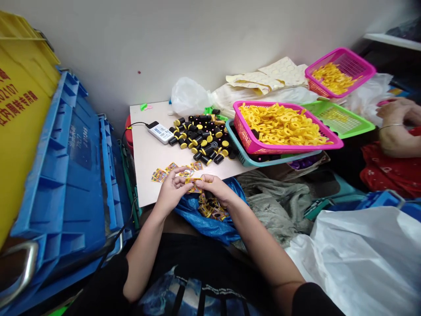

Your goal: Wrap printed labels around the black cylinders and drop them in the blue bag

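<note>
both hands are meeting over the table's (144, 191) front edge. left hand (171, 189) is pinching one end of a small printed label (195, 188), thumb closed on it, other fingers loosely curling; right hand (215, 186) is gripping the other end, thumb and forefinger nearly together, probably keeping it taut and facing the wearer. a dark piece is showing under the right hand; cannot tell if it is being held. spare labels (159, 175) are fanning out just beyond the left hand, likely for easy picking. a blue bag (190, 215) is sitting open below, seemingly for catching small packs (210, 210). materials: bag is looking crinkly, thin plastic; labels are looking flat and glossy; black cylinders (208, 150) with yellow ends are heaping behind, smooth and stubby; yellow rings (279, 125) are filling a pink mesh basket (335, 144), flat and tailed.
</note>
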`<state>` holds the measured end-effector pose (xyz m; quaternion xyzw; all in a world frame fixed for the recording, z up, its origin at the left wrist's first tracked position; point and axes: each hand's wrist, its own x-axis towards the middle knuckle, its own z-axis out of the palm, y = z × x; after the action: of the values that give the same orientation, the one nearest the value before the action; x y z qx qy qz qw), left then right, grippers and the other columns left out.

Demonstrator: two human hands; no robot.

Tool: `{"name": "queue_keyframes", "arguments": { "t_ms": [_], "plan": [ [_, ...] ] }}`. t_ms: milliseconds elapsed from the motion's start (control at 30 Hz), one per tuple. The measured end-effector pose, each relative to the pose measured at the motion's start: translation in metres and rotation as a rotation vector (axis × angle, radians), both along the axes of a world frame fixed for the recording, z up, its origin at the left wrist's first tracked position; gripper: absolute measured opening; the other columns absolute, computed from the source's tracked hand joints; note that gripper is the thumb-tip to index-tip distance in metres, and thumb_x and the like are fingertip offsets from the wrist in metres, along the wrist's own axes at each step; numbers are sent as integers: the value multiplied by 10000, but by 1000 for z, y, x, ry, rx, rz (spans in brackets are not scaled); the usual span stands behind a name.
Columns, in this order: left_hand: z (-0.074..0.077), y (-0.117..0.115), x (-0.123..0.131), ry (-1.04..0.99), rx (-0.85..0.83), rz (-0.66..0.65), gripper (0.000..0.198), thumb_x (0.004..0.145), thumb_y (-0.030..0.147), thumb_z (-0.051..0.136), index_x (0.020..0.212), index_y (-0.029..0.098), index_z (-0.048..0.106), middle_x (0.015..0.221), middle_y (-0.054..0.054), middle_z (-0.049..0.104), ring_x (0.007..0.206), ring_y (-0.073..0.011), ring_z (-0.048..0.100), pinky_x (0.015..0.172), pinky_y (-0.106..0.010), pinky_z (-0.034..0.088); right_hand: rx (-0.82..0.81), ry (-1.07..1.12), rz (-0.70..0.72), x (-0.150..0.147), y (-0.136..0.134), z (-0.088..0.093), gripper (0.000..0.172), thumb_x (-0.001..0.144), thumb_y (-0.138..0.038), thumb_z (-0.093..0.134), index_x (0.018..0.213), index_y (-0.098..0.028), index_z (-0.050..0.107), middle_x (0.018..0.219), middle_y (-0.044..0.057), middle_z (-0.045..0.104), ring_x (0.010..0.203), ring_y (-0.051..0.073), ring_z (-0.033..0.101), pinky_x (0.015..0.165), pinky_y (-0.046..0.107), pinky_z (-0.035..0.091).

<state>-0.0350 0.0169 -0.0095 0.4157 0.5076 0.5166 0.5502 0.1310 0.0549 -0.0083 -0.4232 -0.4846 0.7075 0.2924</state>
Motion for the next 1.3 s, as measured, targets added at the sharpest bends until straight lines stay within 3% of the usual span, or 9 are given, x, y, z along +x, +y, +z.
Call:
{"name": "queue_keyframes", "arguments": {
  "t_ms": [100,200,433,600,733,800,933,1167,1300],
  "plan": [
    [3,0,-1,47,5,-17,465,591,249,789,997,162,580,622,56,561,576,-85,549,563,-194,421,50,-18,70,4,1,2,410,658,-565,709,740,-171,625,590,-40,559,569,104,467,574,242,343],
    [7,0,0,49,2,-43,476,610,269,778,1023,165,565,614,49,592,580,-103,570,570,-212,444,63,-35,170,6,2,5,413,623,-519,749,782,-144,685,627,-29,589,593,104,469,598,248,344],
    [4,-5,6,-17,41,19,614,564,252,819,1115,177,560,735,25,652,689,-118,632,669,-240,502,-24,34,-101,-9,-6,-6,407,533,-488,797,579,-156,567,581,-43,549,606,100,452,636,252,342],
    [7,-4,-2,-15,-12,48,365,582,375,811,821,135,673,675,-15,684,595,-128,618,614,-273,525,14,70,-38,-8,-9,-5,353,651,-491,703,628,-172,553,609,-26,511,622,115,434,613,249,350],
    [6,-5,-7,32,-31,85,356,570,420,814,776,139,739,706,-43,715,602,-147,628,604,-286,534,-19,320,-193,7,-5,12,201,629,-331,649,770,-212,569,746,-7,550,696,143,494,650,259,422],
    [5,-6,-6,31,-41,81,363,571,434,812,790,150,756,721,-47,724,609,-156,633,602,-290,539,10,385,-217,15,-4,22,250,614,-259,661,853,-230,594,867,5,596,803,160,544,752,280,455],
    [4,-7,-3,-18,-42,78,376,581,449,806,814,156,766,761,-55,736,647,-169,645,615,-294,547,98,275,-165,24,-5,31,361,645,-280,729,993,-247,636,1029,25,634,961,189,581,887,329,451],
    [6,-6,-2,-68,-90,66,405,602,468,795,866,161,767,873,-81,746,768,-211,669,649,-310,561,182,100,-53,26,-3,18,472,635,-334,789,1082,-234,676,1074,44,684,1008,211,614,939,380,445],
    [7,-6,1,-117,-113,61,425,634,474,777,924,164,755,979,-88,735,869,-228,672,688,-322,572,216,94,-73,24,-4,13,481,628,-333,800,1088,-246,689,1094,40,689,1010,217,624,930,384,455]
  ]
}}
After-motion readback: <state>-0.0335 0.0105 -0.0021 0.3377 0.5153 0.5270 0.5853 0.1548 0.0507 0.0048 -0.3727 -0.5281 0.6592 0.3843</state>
